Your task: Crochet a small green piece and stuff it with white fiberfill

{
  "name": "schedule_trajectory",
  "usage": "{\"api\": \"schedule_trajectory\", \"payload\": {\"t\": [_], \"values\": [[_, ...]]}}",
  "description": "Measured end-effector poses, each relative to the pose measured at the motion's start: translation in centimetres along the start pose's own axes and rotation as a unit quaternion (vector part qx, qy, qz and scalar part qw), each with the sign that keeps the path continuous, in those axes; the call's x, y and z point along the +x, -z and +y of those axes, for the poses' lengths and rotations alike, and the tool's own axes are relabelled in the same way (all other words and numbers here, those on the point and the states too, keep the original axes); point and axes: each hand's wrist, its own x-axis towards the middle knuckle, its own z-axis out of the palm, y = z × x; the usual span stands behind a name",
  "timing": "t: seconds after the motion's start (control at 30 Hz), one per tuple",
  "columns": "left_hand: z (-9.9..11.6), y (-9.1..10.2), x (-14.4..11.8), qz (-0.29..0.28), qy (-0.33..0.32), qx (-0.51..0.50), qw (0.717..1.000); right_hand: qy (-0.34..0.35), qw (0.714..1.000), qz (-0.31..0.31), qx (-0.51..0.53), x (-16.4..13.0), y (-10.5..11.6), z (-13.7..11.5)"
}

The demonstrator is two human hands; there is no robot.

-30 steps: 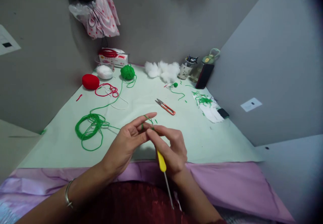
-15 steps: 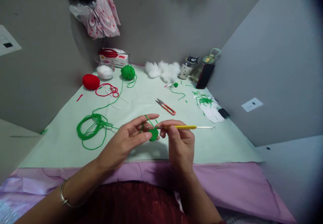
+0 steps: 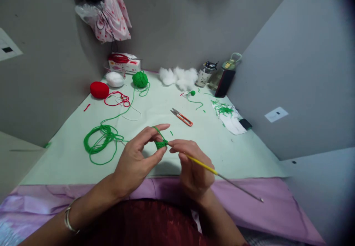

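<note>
Small green crocheted piece [image 3: 161, 144], held above the pale green table [image 3: 155, 109] near its front edge, between both hands. Left: loose coil of green yarn [image 3: 98, 142], its strand running over the raised forefinger of the left hand [image 3: 135, 162], whose grip pinches the piece. Right: right hand [image 3: 194, 168], grip pressed on the yellow-handled metal crochet hook [image 3: 213, 171], tip at the piece. Risk: slack or snagged yarn from the coil could let the working loop slide off the hook.
</note>
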Motion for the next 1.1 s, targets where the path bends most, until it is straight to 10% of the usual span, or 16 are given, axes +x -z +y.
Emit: {"api": "schedule_trajectory", "payload": {"t": [0.27,0.4,0.57,0.8,0.93,1.1], "values": [[0.2,-0.2,0.1,-0.050,0.137,-0.219,0.965,0.094,0.976,-0.003,-0.196,-1.0,-0.7,0.7],[0.4,0.2,0.6,-0.084,0.239,-0.356,0.900,0.022,0.996,0.054,-0.062,-0.8,-0.8,0.8],[0.4,0.2,0.8,-0.081,0.200,-0.335,0.917,-0.160,0.966,0.099,0.178,0.4,-0.8,0.6],[0.1,-0.5,0.4,-0.038,0.141,-0.264,0.954,-0.075,0.995,0.041,0.046,-0.4,-1.2,1.0],[0.3,-0.5,0.8,-0.066,0.217,-0.363,0.904,0.041,0.996,0.012,-0.078,-1.0,-1.2,1.3],[0.3,0.0,1.2,-0.061,0.240,-0.403,0.881,-0.114,0.985,0.097,0.082,0.1,-0.7,0.9]]}}
